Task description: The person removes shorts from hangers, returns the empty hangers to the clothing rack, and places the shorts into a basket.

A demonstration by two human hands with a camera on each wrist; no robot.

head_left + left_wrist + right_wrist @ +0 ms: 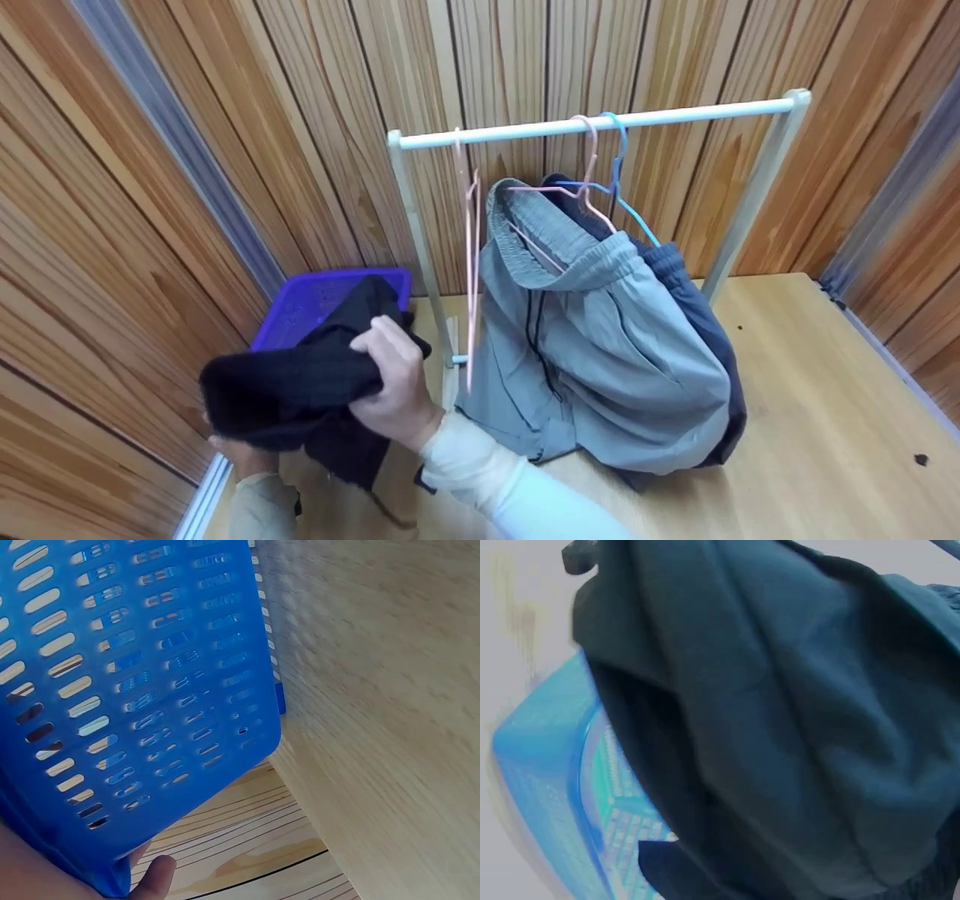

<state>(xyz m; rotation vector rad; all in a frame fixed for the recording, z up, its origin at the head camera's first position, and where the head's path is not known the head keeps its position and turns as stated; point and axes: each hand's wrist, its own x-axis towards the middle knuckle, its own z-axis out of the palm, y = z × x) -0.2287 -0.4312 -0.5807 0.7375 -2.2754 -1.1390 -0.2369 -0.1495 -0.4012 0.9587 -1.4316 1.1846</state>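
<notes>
My right hand [394,375] grips a black garment [292,382], thumb and fingers on its folds. The garment's wide opening faces left, and loose cloth hangs below the hand. In the right wrist view its dark cloth [780,712] fills most of the picture and hides that hand. A purple-blue slotted plastic basket [337,279] is partly covered by the garment. At the lower left, my left hand [251,456] is partly hidden by the cloth. The left wrist view shows its thumb [157,877] at the rim of the basket [150,690], with the hand around that edge.
A white rail rack [690,114] stands to the right. Grey pants [622,360] hang from a pink hanger [587,165], with dark navy pants [731,390] on a blue hanger [617,161] behind. Another pink hanger [471,262] hangs bare at left. Wood-panelled walls [330,127] enclose the table [817,420].
</notes>
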